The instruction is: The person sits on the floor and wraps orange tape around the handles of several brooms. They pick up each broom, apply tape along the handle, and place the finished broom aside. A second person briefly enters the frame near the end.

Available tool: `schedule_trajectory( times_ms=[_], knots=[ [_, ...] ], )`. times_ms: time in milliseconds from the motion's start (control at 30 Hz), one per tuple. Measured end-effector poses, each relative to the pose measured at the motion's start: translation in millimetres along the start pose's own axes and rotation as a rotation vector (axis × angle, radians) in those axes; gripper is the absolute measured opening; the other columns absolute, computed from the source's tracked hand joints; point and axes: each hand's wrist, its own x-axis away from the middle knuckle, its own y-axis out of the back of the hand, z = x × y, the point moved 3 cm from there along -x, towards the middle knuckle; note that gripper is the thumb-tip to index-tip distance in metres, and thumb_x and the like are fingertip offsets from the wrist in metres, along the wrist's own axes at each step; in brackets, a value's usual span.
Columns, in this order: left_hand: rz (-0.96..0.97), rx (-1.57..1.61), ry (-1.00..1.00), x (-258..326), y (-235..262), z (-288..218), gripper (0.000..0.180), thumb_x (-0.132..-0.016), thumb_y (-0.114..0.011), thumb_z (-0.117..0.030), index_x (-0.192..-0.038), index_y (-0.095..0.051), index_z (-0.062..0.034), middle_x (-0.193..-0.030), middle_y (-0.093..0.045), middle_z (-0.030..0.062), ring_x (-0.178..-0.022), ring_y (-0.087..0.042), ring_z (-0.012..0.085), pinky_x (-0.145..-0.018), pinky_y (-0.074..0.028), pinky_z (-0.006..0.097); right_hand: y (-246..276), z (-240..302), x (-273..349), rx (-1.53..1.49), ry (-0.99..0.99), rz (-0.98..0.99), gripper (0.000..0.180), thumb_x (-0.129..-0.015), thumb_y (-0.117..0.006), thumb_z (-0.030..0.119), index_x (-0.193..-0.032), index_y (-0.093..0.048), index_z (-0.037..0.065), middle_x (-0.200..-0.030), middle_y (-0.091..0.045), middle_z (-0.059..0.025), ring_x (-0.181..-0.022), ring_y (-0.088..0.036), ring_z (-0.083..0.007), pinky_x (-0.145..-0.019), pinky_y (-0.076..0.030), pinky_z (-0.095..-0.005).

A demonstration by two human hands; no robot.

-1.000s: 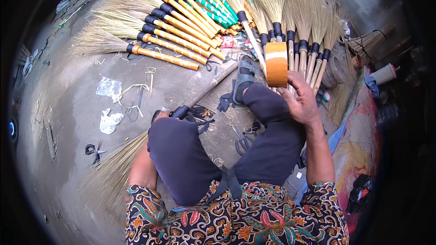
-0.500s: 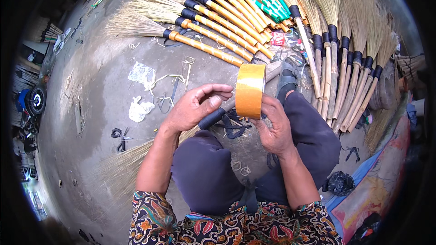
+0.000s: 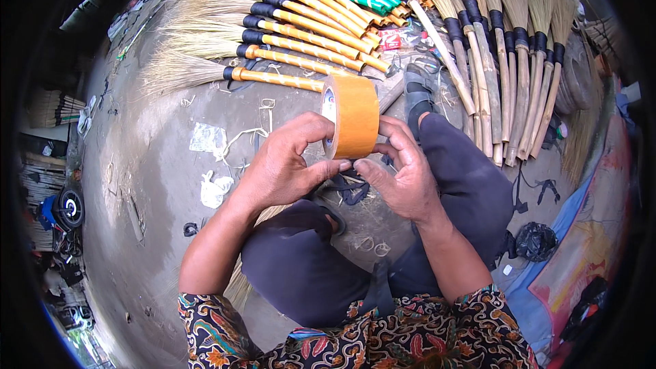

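From my end I saw the orange tape roll (image 3: 359, 117) upright between the hands, just past the dark-trousered knees (image 3: 290, 242). The left hand (image 3: 290, 160) curled its fingers at the open core, the right hand (image 3: 406, 174) gripped the opposite side, thumb tips close together below. Orange-handled brooms (image 3: 290, 82) and bare-handled brooms (image 3: 492, 89) lay beyond.

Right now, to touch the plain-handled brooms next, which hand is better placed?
Probably the right hand: it is nearer the plain-handled brooms, while the left hand is mostly left of the tape roll.
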Motion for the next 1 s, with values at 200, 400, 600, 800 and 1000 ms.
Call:
schedule_trajectory(
  times_ms=[200,400,600,800,1000],
  knots=[
    [-0.134,-0.152,0.077,-9,2,-15,0.044,-0.089,-0.087,-0.018,-0.128,-0.071,-0.0035,-0.119,-0.074,0.0181,-0.114,-0.073,0.0354,-0.099,-0.057,0.043,8,-8,9,0.235,-0.023,-0.077,0.039,-0.097,-0.082,0.015,-0.129,-0.069,-0.004,-0.11,-0.075,-0.017,-0.109,-0.072,-0.0313,-0.098,-0.055,-0.0448],
    [-0.211,-0.239,-0.008,-19,-2,-23,0.037,-0.095,-0.083,-0.019,-0.129,-0.075,-0.0049,-0.123,-0.076,0.0148,-0.114,-0.074,0.0311,-0.099,-0.058,0.04,3,-9,11,0.457,0.101,-0.051,0.036,-0.092,-0.081,0.011,-0.123,-0.069,-0.004,-0.111,-0.073,-0.0233,-0.104,-0.069,-0.0431,-0.095,-0.051,-0.0508],
    [-0.221,-0.308,-0.069,-21,-11,-20,0.028,-0.094,-0.084,-0.016,-0.119,-0.078,-0.0059,-0.119,-0.076,0.0136,-0.107,-0.075,0.0318,-0.092,-0.059,0.04,2,-8,10,0.562,0.156,-0.03,0.037,-0.092,-0.081,0.012,-0.123,-0.069,-0.003,-0.111,-0.074,-0.0209,-0.106,-0.069,-0.0398,-0.099,-0.049,-0.0494],
    [-0.179,-0.281,-0.094,-19,-11,-11,0.015,-0.095,-0.081,-0.01,-0.106,-0.073,-0.0034,-0.108,-0.074,0.0125,-0.101,-0.074,0.0316,-0.088,-0.058,0.041,0,-12,10,0.593,0.159,-0.012,0.038,-0.092,-0.081,0.013,-0.124,-0.069,-0.003,-0.111,-0.075,-0.0191,-0.107,-0.069,-0.0374,-0.099,-0.047,-0.0486],
    [-0.125,-0.091,-0.04,-15,-12,4,0.016,-0.099,-0.076,-0.012,-0.109,-0.069,-0.0006,-0.106,-0.073,0.0154,-0.102,-0.073,0.033,-0.09,-0.056,0.041,1,-17,12,0.583,0.104,0.002,0.038,-0.093,-0.081,0.016,-0.125,-0.07,-0.001,-0.114,-0.075,-0.0179,-0.109,-0.07,-0.0363,-0.099,-0.047,-0.0467]
  ],
)
